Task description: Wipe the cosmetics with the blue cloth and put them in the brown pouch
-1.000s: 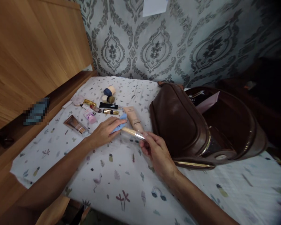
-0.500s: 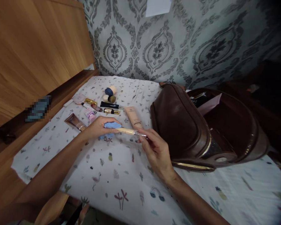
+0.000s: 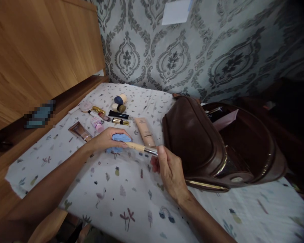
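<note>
My left hand (image 3: 107, 138) is closed on a folded blue cloth (image 3: 121, 137), which it presses around the far end of a makeup brush. The makeup brush (image 3: 136, 146) has a pale wooden handle and a silver ferrule, and lies level between my hands. At its ferrule end my right hand (image 3: 171, 168) is closed; its fingers hide the bristles. Just behind the brush, a peach-coloured cosmetic tube (image 3: 144, 131) lies on the patterned white cloth. A brown tube (image 3: 80, 131) rests beside my left wrist.
A brown leather bag (image 3: 190, 131) stands open at the right, a pink item (image 3: 226, 120) inside. Several cosmetics lie behind my left hand, among them a black tube (image 3: 119, 115), a pink tube (image 3: 97, 124) and a blue-and-cream sponge (image 3: 120, 99). Wooden furniture (image 3: 45, 47) borders the left.
My right hand has turned and shifted slightly right and down along the brush, and more of the ferrule shows. The left hand keeps its hold on the cloth. The view has tilted slightly.
</note>
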### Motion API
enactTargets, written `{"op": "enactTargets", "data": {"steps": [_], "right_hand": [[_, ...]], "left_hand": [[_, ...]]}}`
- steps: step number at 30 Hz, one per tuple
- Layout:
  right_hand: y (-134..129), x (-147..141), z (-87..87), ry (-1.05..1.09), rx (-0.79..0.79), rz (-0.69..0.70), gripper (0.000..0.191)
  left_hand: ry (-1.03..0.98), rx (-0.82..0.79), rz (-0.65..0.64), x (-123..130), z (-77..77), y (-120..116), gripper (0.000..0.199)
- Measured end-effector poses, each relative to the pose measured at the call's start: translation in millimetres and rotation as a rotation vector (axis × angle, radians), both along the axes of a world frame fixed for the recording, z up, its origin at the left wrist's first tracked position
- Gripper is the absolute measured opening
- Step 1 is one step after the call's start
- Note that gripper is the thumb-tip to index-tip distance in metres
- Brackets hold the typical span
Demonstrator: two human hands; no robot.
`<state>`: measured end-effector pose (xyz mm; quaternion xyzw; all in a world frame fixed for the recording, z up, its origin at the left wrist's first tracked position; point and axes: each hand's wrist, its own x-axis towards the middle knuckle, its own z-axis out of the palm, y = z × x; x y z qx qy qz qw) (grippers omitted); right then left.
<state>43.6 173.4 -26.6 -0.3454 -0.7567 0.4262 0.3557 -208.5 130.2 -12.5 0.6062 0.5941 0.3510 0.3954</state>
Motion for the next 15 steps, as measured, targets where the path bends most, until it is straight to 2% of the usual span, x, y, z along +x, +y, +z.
{"op": "enactTargets", "data": {"steps": [3, 8, 15], "right_hand": [[2, -1, -4.4, 0.053, 0.018, 0.001, 0.04], [0, -2, -8.7, 0.068, 0.045, 0.035, 0.024], [-4, 1, 2.6, 0.016, 0.044, 0.042, 0.035]], "left_hand": [[-0.019, -0.037, 0.028, -1, 0.9, 0, 0.037], [0.037, -0.028, 0.04, -2, 2.5, 0, 0.037], [0.089, -0.004, 0.082, -2, 8.3, -4, 0.033]]}}
